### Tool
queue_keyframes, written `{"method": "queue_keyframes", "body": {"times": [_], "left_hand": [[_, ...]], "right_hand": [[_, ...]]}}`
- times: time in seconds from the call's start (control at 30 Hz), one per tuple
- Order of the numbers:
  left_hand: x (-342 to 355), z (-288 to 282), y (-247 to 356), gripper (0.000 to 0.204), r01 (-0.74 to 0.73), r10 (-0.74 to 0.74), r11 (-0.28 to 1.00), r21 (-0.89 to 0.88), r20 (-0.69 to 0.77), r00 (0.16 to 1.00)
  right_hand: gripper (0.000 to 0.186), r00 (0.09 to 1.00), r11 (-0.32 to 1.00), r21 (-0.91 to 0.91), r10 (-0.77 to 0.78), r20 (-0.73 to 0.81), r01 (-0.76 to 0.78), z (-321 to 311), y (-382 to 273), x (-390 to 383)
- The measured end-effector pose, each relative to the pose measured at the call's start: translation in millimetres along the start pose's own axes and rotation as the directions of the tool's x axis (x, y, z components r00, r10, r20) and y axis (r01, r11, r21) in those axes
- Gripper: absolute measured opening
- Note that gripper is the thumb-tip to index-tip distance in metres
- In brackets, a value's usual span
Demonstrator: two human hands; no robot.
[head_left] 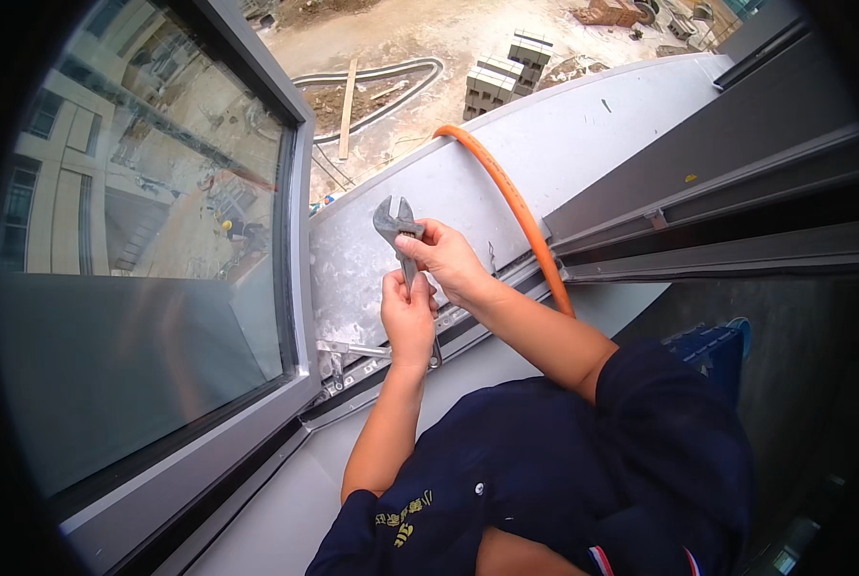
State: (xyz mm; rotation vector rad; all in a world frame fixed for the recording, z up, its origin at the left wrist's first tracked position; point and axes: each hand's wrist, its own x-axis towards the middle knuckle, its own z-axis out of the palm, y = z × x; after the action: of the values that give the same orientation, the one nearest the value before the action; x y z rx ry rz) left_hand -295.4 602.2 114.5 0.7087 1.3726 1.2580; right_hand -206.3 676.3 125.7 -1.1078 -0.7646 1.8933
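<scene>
Over the ledge (583, 134), my left hand (410, 315) closes round the lower wrench (391, 221); my right hand (447, 259) pinches near its top. I should steady it low while adjusting above.

The adjustable wrench (392, 227), at the centre of the clock, is showing dull grey metal. Toward nine o'clock, the window glass (160, 211) is looking smooth and glossy, and is giving reflections; its grey frame (302, 240) is appearing as matt metal. Toward three o'clock, the orange hose (518, 204) is looking like smooth plastic or rubber, with slight shine. Toward two, the pale ledge (583, 139) is showing a smooth, smudged surface. Toward five, the dark shirt (564, 451) is appearing as matt cloth. Toward eleven, the plank (348, 110) is looking like wood.
</scene>
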Motion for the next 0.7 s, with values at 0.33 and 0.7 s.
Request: {"method": "queue_keyframes", "body": {"times": [0.33, 0.7], "left_hand": [[-66.8, 28.3, -0.4, 0.013, -0.104, 0.130, 0.978, -0.178, 0.138, 0.982], [-112.6, 31.8, 18.9, 0.014, -0.144, 0.190, 0.967, -0.212, 0.218, 0.957]], "right_hand": [[0.034, 0.995, 0.995, -0.057, -0.089, -0.049, 0.086, -11.1, -6.3, -71.8], [0.033, 0.970, 0.950, -0.195, -0.242, 0.029, 0.243, -8.2, -34.4, -137.9]]}}
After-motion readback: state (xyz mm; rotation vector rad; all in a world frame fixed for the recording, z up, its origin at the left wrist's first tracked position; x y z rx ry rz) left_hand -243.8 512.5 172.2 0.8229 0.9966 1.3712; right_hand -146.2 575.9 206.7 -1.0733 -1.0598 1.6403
